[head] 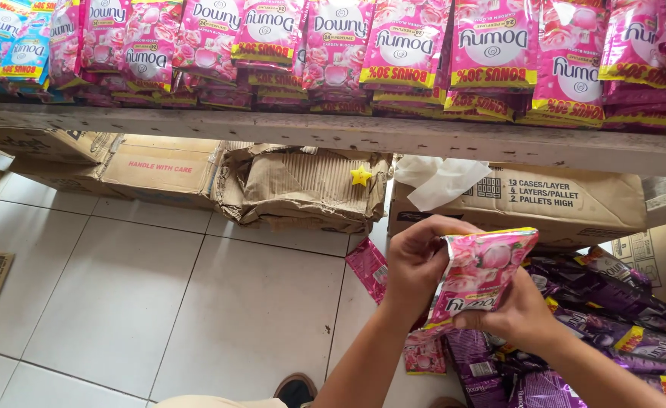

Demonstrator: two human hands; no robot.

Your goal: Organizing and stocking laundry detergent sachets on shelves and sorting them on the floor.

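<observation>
The person stands by a shelf and holds a pink pack in both hands, up in the air just under the shelf edge. The left hand is curled shut on the pack's top left corner. The right hand is closed on its lower edge, thumb on the front. To do this well, I think it helps to keep the pack flat and pinch only the edges, so the soft bag does not fold or slip. Both hands should stay snug but not squeeze hard. The pack is shiny and pink, with flower pictures, a white round patch and a yellow strip along one edge. It is tilted a bit and looks puffy and soft. More pink packs like it lie in rows on the shelf above. A heap of purple packs lies on the floor near the right hand. Brown boxes sit under the shelf, and one has a small yellow star on it. A shoe peeks in at the bottom.
</observation>
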